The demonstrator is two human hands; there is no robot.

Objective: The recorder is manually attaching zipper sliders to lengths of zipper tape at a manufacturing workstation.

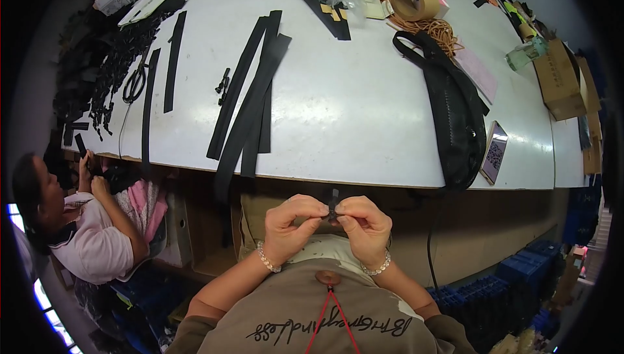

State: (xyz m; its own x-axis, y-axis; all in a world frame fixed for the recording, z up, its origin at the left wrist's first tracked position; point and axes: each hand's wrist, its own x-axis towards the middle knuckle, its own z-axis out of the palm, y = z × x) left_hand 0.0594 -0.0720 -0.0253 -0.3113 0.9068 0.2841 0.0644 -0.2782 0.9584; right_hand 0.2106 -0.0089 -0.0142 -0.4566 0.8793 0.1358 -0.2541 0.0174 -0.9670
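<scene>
In front of my body, just off the near edge of the white table (344, 126), my left hand (290, 221) and my right hand (366, 224) meet. Both are closed, thumbs against fingertips, pinching a small black strap piece (334, 206) between them. Part of it sticks up above the fingers; the rest is covered, and its exact kind is too small to make out. Long black fabric strips (246, 110) lie beyond my left hand, some overhanging the edge. Small black plastic parts (223, 87) sit beside them. A black bag (455, 123) rests beyond my right hand.
At the left, a co-worker (97, 237) holds a short black strip. Black-handled scissors (134, 85) lie near a heap of black straps (120, 42). A phone (495, 152) is beside the bag. Farther back are a tape roll (415, 1), orange cord (437, 34) and a cardboard box (560, 81).
</scene>
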